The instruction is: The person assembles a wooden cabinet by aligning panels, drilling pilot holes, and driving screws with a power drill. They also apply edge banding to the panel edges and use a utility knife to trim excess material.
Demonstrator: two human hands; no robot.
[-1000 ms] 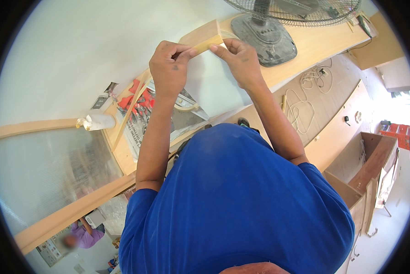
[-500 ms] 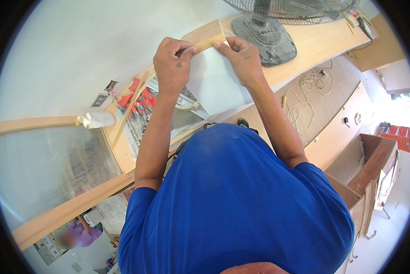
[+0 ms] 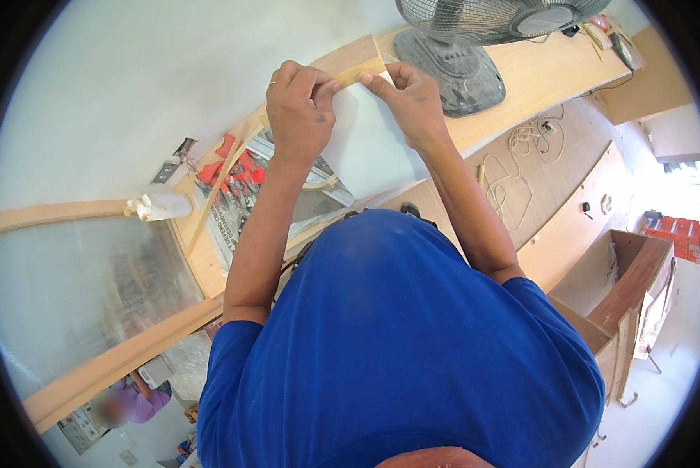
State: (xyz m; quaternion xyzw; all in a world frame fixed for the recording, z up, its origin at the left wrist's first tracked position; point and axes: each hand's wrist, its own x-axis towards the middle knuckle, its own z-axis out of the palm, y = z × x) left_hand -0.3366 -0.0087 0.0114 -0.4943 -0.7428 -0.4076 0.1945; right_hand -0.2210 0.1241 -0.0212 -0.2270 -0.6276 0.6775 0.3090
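A white-faced panel point(image 3: 372, 144) with a yellowish wood edge strip point(image 3: 352, 76) stands tilted in front of me, a light wood surface point(image 3: 348, 57) showing beyond the strip. At the strip's left end my left hand point(image 3: 300, 113) is closed, thumb and forefinger pinched on it. My right hand point(image 3: 414, 101) grips the right corner, its thumb on the edge and its fingers behind the panel. Below my left hand, red-handled tools point(image 3: 241, 173) lie on a printed plastic sheet point(image 3: 221, 222), with a thin curved wood strip point(image 3: 216, 191) across them.
A grey floor fan point(image 3: 455, 70) stands on the wooden bench point(image 3: 522, 74) at the right. A white roll point(image 3: 163, 207) lies at the left. Cable point(image 3: 514, 175) and a long board point(image 3: 576, 207) are on the floor, near a wooden cabinet point(image 3: 627, 273). Another person point(image 3: 141, 402) is at lower left.
My left hand has shifted slightly right along the strip and its fingers have curled more. The right hand keeps nearly the same grip. The fan head has turned.
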